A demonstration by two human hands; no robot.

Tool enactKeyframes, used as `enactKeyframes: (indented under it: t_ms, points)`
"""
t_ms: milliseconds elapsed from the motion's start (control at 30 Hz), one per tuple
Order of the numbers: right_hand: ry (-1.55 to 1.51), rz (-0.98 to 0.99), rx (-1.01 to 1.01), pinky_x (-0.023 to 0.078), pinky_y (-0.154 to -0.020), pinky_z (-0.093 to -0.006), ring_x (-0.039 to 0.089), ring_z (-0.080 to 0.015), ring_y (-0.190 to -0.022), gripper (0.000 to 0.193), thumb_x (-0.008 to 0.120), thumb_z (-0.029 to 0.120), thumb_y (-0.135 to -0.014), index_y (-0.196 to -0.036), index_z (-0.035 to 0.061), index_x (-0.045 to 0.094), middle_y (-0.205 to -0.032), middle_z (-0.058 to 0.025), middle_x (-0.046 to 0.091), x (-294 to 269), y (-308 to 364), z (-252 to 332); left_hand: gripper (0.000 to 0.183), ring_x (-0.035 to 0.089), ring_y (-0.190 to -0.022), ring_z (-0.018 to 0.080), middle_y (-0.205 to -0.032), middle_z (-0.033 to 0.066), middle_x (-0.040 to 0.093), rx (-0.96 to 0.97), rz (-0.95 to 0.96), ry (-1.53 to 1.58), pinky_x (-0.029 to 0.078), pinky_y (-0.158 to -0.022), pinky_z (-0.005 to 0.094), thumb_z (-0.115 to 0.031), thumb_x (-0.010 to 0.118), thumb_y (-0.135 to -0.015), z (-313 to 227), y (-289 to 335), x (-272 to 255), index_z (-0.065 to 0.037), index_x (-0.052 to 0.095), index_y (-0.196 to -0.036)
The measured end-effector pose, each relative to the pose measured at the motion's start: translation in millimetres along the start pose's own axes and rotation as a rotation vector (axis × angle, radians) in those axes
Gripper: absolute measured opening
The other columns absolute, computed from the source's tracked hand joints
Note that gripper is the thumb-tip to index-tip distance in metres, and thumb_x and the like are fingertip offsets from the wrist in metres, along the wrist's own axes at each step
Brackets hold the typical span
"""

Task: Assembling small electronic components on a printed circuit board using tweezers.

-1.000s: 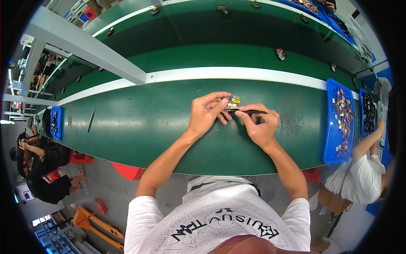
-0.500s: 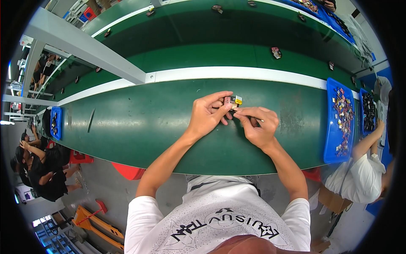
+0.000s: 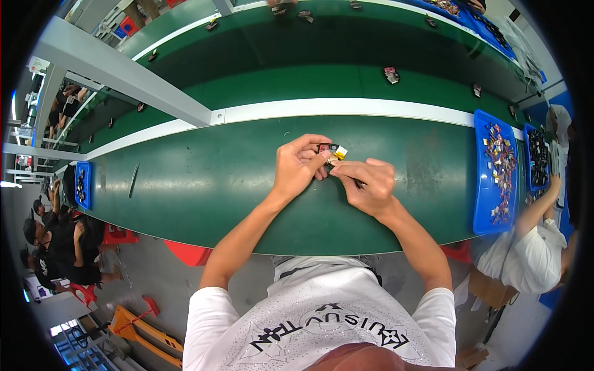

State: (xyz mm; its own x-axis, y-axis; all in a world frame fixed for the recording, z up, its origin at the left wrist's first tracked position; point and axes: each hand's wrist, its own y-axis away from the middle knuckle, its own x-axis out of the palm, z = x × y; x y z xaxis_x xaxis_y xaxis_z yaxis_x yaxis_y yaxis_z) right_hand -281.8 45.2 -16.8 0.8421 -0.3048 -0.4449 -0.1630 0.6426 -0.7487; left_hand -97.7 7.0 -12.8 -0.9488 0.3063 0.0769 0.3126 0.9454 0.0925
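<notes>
My left hand (image 3: 296, 166) is closed around the edge of a small black electronic part (image 3: 333, 149) with a reddish patch and a silver-and-yellow piece. It holds the part just above the green worktop (image 3: 247, 167). My right hand (image 3: 371, 185) comes in from the other side, thumb and forefinger pinched against the part's near edge. Whatever lies in that pinch is too small to make out, and its other fingers are curled in.
A blue tray (image 3: 479, 210) of many small coloured parts stands on the right, beside another blue tray of black parts (image 3: 538, 157). Thin tweezers (image 3: 133, 180) lie at left. Beyond the white rail (image 3: 346, 106), a green belt (image 3: 297, 83) carries scattered small parts. Co-workers sit at both sides.
Both hands have shifted slightly left with the part, which has turned a little. Parts on the belt have moved left. A person at far left has changed posture.
</notes>
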Motion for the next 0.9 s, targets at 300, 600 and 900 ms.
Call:
enactKeyframes:
  t_ms: [300,600,900]
  points:
    - [-0.056,-0.01,0.055,0.034,-0.045,-0.0267,0.06,-0.0138,-0.05,0.016,0.081,-0.003,-0.073,-0.083,0.0076,0.073,-0.085,-0.0031,0.077,1,-2,-4,0.018,0.068,-0.059,0.0157,-0.078,0.0113,0.069,-0.111,-0.016,0.059,0.055,-0.051,0.0268,0.007,0.061,-0.09,-10,-8,0,0.009,0.065,-0.109]
    - [-0.058,-0.122,0.111,0.039,-0.046,-0.0249,0.059,-0.0123,-0.047,0.014,0.084,0.003,-0.076,-0.084,0.0067,0.072,-0.086,-0.0032,0.078,-5,-8,-9,0.021,0.071,-0.066,0.0175,-0.089,0.0123,0.07,0.088,-0.442,-0.38,0.059,-0.057,0.0264,-0.005,0.065,-0.094,-24,-136,-64,0.009,0.066,-0.109]
    - [-0.048,-0.101,0.081,0.043,-0.047,-0.0277,0.066,-0.0168,-0.055,0.012,0.082,0.006,-0.077,-0.083,0.0082,0.072,-0.081,-0.0026,0.076,-2,-7,-7,0.018,0.07,-0.091,0.0394,-0.09,0.0183,0.074,0.563,-0.483,-0.995,0.056,-0.08,0.0477,-0.018,0.065,-0.089,-31,-198,-25,-0.005,0.078,-0.09]
